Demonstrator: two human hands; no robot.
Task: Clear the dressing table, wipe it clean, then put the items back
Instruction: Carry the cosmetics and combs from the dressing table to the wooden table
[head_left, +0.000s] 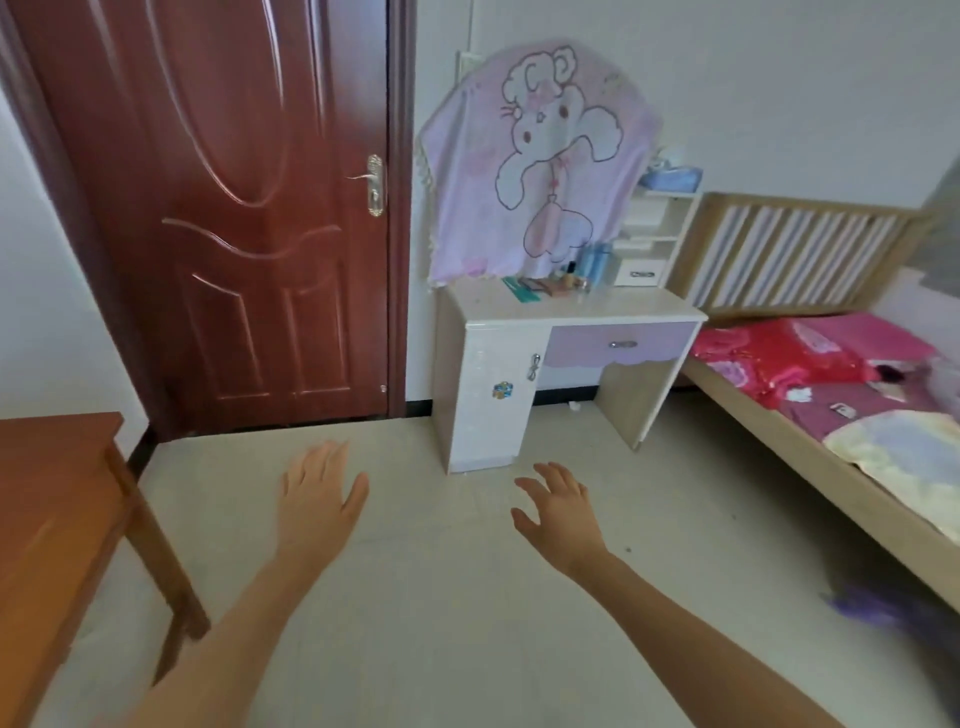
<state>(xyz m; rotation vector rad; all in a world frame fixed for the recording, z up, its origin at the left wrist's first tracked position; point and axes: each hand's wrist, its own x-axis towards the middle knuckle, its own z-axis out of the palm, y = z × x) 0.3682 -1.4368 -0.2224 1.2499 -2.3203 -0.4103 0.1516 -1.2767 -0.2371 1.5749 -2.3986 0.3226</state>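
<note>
Left hand (318, 499) and right hand (558, 512) hung empty, fingers spread; dressing table (639, 306) stood well ahead (bottles (595, 267) crowded at the back). Risk: hasty reach could topple them.

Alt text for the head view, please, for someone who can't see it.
Left hand and right hand reach forward, open and empty, toward a white dressing table with small bottles at its back. A cartoon-print cloth hangs above it; a bed stands to its right, a door to its left.
</note>
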